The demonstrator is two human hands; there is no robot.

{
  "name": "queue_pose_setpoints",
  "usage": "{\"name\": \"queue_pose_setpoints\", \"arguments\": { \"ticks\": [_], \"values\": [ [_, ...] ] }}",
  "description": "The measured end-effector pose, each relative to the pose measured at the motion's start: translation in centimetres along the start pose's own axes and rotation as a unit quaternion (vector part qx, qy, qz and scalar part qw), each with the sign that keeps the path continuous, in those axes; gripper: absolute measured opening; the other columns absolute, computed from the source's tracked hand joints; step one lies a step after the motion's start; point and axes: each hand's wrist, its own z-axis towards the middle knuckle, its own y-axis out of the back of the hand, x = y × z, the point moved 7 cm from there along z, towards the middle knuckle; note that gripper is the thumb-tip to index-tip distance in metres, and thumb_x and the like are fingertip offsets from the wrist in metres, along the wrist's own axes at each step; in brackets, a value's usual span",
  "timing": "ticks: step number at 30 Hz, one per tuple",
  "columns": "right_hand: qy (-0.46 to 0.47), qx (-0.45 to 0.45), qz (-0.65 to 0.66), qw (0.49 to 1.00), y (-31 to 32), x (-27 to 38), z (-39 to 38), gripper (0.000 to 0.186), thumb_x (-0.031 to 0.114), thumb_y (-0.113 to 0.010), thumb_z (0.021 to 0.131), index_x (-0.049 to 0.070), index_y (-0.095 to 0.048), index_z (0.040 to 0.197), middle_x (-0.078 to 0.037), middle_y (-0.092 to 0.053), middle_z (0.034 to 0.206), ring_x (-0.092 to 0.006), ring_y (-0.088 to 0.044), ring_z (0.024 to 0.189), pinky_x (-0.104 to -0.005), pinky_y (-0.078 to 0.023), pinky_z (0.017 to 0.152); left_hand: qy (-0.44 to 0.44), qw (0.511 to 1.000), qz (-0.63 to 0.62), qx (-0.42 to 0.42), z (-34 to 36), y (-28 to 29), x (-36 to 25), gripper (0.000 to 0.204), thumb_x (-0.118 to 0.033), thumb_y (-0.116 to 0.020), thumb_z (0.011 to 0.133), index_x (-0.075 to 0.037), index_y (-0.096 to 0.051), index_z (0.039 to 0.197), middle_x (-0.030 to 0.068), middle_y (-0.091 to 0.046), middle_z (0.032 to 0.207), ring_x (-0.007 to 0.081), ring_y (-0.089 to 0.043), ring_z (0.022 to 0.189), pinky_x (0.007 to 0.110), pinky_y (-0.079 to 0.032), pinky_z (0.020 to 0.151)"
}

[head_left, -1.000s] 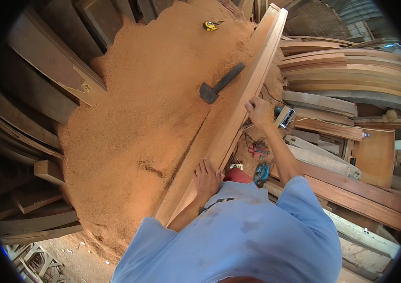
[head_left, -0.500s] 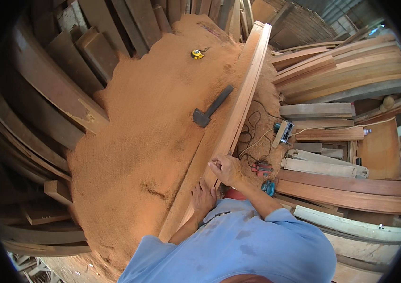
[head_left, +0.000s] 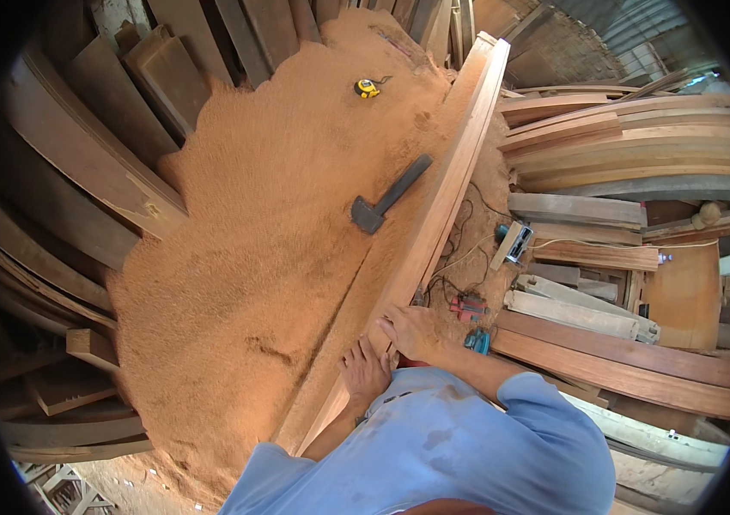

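A long, pale reddish wooden beam (head_left: 459,163) runs diagonally from near my body toward the far top, lying on sawdust. My left hand (head_left: 365,369) rests on it at the near end, fingers laid out over the wood and slightly apart. Just beyond it and to the right, my right hand (head_left: 406,333) has its fingers curled on the beam's edge. A black hammer-like tool (head_left: 386,197) lies in the sawdust left of the beam. Farther back is a yellow tape measure (head_left: 367,87).
Dark boards (head_left: 82,172) surround the sawdust heap (head_left: 228,283) on the left. Stacked planks (head_left: 623,343) fill the right. A metal-based power tool (head_left: 515,243), a red tool (head_left: 468,309), a teal tool (head_left: 477,340) and tangled cords sit right of the beam.
My right hand has come down along the beam toward my body and now sits close beside my left hand. My left hand stays on the beam. The view has shifted slightly.
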Motion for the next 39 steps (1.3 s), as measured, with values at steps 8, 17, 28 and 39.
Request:
{"name": "queue_pose_setpoints", "arguments": {
  "ticks": [8,17,28,39],
  "values": [
    [-0.029,0.024,-0.045,0.998,-2.3,1.3,3.3,0.021,0.029,-0.064,0.1,0.009,-0.066,0.095,-0.013,-0.072,0.076,-0.0367,-0.073,0.073,-0.0483,-0.056,0.063,-0.012,0.998,0.041,-0.042,0.6,0.1,1.6,0.076,-0.044,-0.063,0.095,0.004,-0.043,0.151,0.0223,-0.061,0.126,0.0388,-0.057,0.115,0.055,-0.038,0.099],
    [0.039,-0.18,-0.038,0.982,3.0,0.9,-2.4,0.02,0.025,-0.071,0.092,0.008,-0.066,0.102,-0.017,-0.071,0.101,-0.038,-0.071,0.09,-0.0499,-0.057,0.075,-0.02,0.998,0.019,-0.062,-0.2,-0.6,0.5,0.071,-0.048,-0.06,0.097,0.001,-0.047,0.147,0.025,-0.062,0.127,0.0424,-0.059,0.117,0.059,-0.046,0.097],
    [-0.023,-0.173,0.033,0.984,1.3,-7.7,0.4,0.02,0.018,-0.065,0.09,0.006,-0.074,0.104,-0.017,-0.07,0.104,-0.0398,-0.069,0.097,-0.0513,-0.057,0.082,0.002,0.989,0.039,-0.139,-1.4,-1.1,1.0,0.066,-0.047,-0.063,0.095,0.0,-0.052,0.141,0.0241,-0.064,0.121,0.0412,-0.061,0.113,0.058,-0.046,0.095],
    [-0.303,-0.184,0.057,0.933,6.5,-26.5,11.3,0.025,0.018,-0.061,0.093,0.009,-0.074,0.112,-0.02,-0.074,0.111,-0.039,-0.07,0.109,-0.0489,-0.055,0.093,0.005,0.994,0.049,-0.093,-0.6,-0.6,-0.2,0.068,-0.044,-0.064,0.091,0.004,-0.052,0.138,0.0276,-0.065,0.114,0.0435,-0.06,0.11,0.057,-0.046,0.094]
  ]
}}
